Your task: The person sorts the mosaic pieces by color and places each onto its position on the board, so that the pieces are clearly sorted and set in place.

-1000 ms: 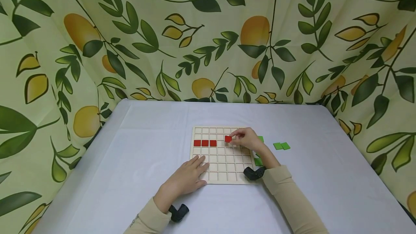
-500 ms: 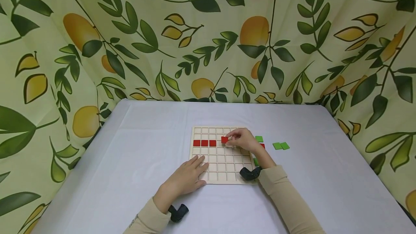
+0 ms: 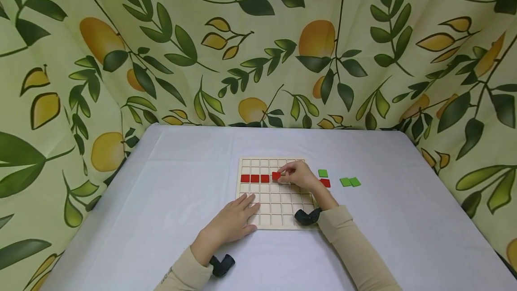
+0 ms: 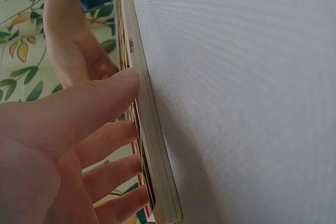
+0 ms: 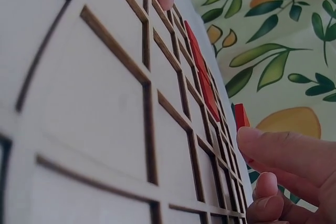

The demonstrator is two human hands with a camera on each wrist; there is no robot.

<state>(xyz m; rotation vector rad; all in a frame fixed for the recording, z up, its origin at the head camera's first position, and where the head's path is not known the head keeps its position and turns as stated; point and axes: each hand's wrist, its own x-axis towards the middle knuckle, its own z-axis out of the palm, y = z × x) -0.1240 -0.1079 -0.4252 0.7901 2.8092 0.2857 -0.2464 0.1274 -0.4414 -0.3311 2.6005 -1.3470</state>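
Note:
A pale wooden grid board lies on the table, with three red square tiles side by side in one row at its left. My right hand pinches another red tile between thumb and fingertips, just right of that row. In the right wrist view this tile stands tilted above the board. My left hand rests on the board's near left corner, fingers spread and straight. Seen from the left wrist, its thumb lies against the board's edge.
Right of the board lie a green tile, a red tile partly behind the right wrist, and two touching green tiles. A white cloth covers the table. Behind it hangs a leaf-and-fruit patterned curtain.
My right hand has moved left and slightly nearer with the red tile, closer to the row of three. The left hand has stayed in place.

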